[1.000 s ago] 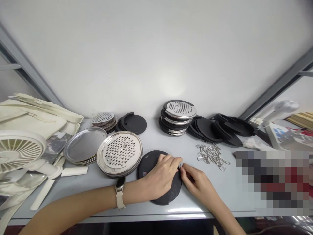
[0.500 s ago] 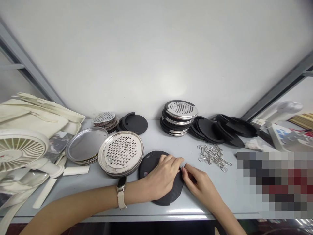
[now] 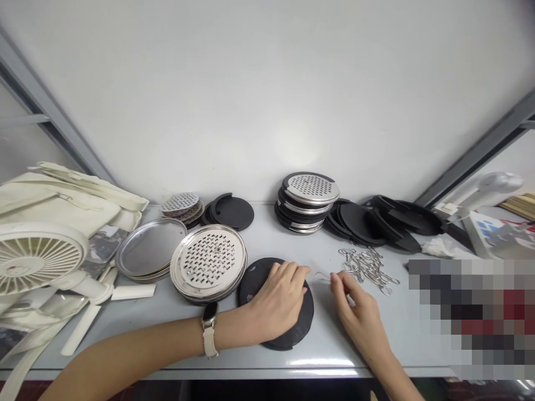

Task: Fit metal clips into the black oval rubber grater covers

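Note:
My left hand, with a watch at its wrist, lies over a round black disc near the table's front. Its fingers are curled together at the disc's right side; their tips are hidden. Apart from the disc, on its right, my right hand pinches a thin metal wire hook between thumb and forefinger. The hook's bent end points left toward my left hand. Behind my right hand lies a pile of similar wire hooks. Left of the disc is a stack of round metal grater plates.
Plain metal discs are stacked farther left, beside a white fan. At the back stand small grater plates, black discs and a tall stack of black-rimmed graters. Black round parts lie back right.
My right hand has moved right, away from the disc's edge, and the wire hook it pinches now shows plainly. My left hand has stayed on the disc. The view has shifted slightly.

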The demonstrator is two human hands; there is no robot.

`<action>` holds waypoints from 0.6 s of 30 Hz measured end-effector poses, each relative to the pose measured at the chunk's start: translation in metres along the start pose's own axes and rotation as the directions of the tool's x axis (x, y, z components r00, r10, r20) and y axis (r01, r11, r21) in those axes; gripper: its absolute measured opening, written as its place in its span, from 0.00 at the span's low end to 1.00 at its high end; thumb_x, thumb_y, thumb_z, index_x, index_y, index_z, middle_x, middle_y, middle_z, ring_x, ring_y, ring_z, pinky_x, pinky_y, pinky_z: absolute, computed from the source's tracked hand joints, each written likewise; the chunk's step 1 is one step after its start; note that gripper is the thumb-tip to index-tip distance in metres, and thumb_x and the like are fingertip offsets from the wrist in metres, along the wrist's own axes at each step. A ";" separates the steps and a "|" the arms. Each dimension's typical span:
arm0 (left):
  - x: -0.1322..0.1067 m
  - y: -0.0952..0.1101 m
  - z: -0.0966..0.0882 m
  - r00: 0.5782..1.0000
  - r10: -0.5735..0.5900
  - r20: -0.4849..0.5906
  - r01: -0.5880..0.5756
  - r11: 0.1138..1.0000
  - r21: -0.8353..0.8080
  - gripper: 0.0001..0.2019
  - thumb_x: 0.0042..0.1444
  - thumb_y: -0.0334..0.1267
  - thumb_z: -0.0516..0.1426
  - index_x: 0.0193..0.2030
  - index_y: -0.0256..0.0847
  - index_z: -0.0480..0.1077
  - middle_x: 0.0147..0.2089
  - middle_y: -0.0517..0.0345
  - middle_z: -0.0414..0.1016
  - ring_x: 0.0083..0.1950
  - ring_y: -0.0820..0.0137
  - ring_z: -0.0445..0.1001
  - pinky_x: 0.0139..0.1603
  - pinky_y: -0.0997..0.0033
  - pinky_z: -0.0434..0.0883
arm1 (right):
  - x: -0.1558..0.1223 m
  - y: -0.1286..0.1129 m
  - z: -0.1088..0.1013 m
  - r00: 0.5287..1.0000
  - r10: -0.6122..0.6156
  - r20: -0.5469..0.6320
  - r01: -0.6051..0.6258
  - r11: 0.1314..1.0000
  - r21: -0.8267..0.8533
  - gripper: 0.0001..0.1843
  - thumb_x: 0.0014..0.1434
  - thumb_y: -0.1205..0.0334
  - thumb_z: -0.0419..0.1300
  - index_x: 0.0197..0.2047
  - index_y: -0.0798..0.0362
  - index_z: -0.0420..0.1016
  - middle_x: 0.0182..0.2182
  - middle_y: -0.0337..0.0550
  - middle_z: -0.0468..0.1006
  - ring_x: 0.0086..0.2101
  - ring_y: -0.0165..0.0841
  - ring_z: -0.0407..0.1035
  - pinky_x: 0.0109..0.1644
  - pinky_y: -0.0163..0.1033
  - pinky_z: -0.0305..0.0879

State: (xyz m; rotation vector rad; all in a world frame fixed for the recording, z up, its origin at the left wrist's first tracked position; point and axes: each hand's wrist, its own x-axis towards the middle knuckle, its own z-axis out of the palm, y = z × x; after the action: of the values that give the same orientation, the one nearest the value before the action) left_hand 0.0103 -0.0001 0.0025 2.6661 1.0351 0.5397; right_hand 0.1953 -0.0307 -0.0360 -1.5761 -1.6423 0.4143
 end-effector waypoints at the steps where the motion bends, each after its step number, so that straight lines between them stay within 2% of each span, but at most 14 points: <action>1: 0.000 0.000 0.000 1.000 -0.009 0.001 0.009 1.000 0.003 0.12 0.64 0.28 0.46 0.53 0.39 0.58 0.46 0.53 0.65 0.48 0.64 0.64 0.52 0.60 0.63 | 0.000 0.000 -0.001 0.998 0.028 -0.059 -0.027 1.000 0.008 0.16 0.68 0.54 0.46 0.29 0.49 0.57 0.22 0.33 0.60 0.23 0.29 0.58 0.30 0.33 0.57; 3: -0.001 0.001 0.000 1.000 -0.011 0.005 0.011 1.000 0.014 0.12 0.64 0.29 0.46 0.53 0.39 0.58 0.47 0.52 0.64 0.49 0.63 0.64 0.53 0.59 0.63 | 0.002 0.001 -0.003 0.993 0.061 -0.097 -0.059 0.998 0.026 0.15 0.68 0.54 0.46 0.30 0.50 0.60 0.24 0.35 0.63 0.25 0.30 0.60 0.32 0.33 0.58; 4: -0.001 0.001 -0.001 1.000 -0.009 0.004 0.009 1.000 0.020 0.12 0.65 0.30 0.46 0.54 0.39 0.57 0.48 0.52 0.64 0.49 0.63 0.64 0.53 0.60 0.64 | 0.003 0.000 -0.003 0.996 0.062 -0.062 -0.059 0.998 0.036 0.15 0.68 0.54 0.46 0.31 0.50 0.60 0.24 0.35 0.64 0.25 0.31 0.61 0.32 0.34 0.58; 6: -0.002 0.001 -0.002 1.000 -0.005 0.004 0.005 1.000 0.029 0.12 0.65 0.31 0.45 0.54 0.40 0.57 0.49 0.51 0.63 0.50 0.63 0.64 0.52 0.60 0.64 | 0.004 -0.001 -0.002 0.996 0.040 0.080 -0.045 0.998 0.054 0.14 0.68 0.54 0.47 0.31 0.50 0.60 0.23 0.34 0.63 0.24 0.31 0.60 0.30 0.33 0.58; 8: -0.003 0.001 -0.002 1.000 -0.003 0.002 0.003 1.000 0.030 0.12 0.65 0.31 0.45 0.54 0.40 0.57 0.50 0.50 0.63 0.51 0.63 0.63 0.52 0.60 0.65 | 0.005 -0.004 -0.001 0.974 0.008 0.226 -0.022 0.998 0.063 0.15 0.68 0.54 0.46 0.30 0.50 0.59 0.22 0.33 0.61 0.23 0.30 0.59 0.28 0.33 0.56; 10: -0.002 0.001 -0.002 1.000 0.000 0.001 0.000 1.000 0.026 0.12 0.65 0.31 0.44 0.54 0.40 0.57 0.50 0.50 0.63 0.51 0.62 0.63 0.52 0.60 0.65 | 0.004 -0.006 0.000 0.950 -0.016 0.311 -0.003 0.998 0.061 0.15 0.68 0.54 0.46 0.30 0.49 0.58 0.21 0.32 0.60 0.23 0.30 0.58 0.28 0.33 0.56; 18: 0.001 -0.001 0.001 1.000 0.030 -0.001 -0.030 0.999 -0.020 0.12 0.65 0.28 0.44 0.53 0.39 0.58 0.47 0.52 0.67 0.49 0.63 0.66 0.52 0.59 0.63 | 0.002 -0.007 0.000 0.931 -0.049 0.361 0.042 0.999 0.027 0.15 0.69 0.56 0.45 0.30 0.49 0.57 0.23 0.33 0.63 0.24 0.30 0.60 0.30 0.33 0.55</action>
State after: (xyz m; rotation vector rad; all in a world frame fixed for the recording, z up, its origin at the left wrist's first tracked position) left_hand 0.0108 0.0008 0.0015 2.6682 0.9868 0.5534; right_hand 0.1904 -0.0302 -0.0305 -1.5078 -1.9397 0.7293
